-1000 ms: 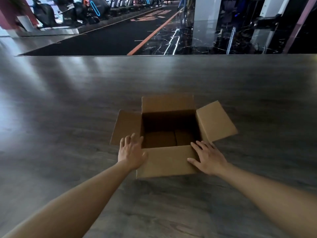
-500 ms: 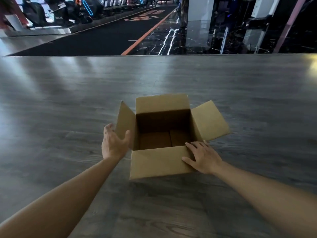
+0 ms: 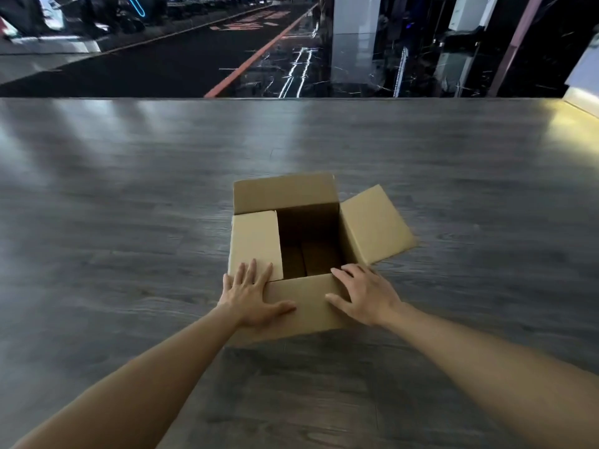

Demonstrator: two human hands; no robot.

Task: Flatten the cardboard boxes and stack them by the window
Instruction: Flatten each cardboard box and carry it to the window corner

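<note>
A brown cardboard box [image 3: 308, 306] stands upright on the dark wooden floor [image 3: 129, 222], its top open. Its left flap [image 3: 256, 243] is folded flat over the opening, the far flap stands up and the right flap [image 3: 376, 225] splays outward. My left hand [image 3: 249, 294] lies flat with straight fingers on the near end of the left flap, thumb across the front flap. My right hand [image 3: 364, 293] rests on the box's near right corner, fingers over the rim and thumb on the front.
The grey wood floor runs wide on all sides of the box. At the far edge of the floor [image 3: 291, 98] a glass front looks out on a dark street, with a white pillar [image 3: 353, 14] beyond.
My left hand has swung the left flap from splayed outward, through upright, down over the opening and now presses on it. My right hand stayed on the near right corner.
</note>
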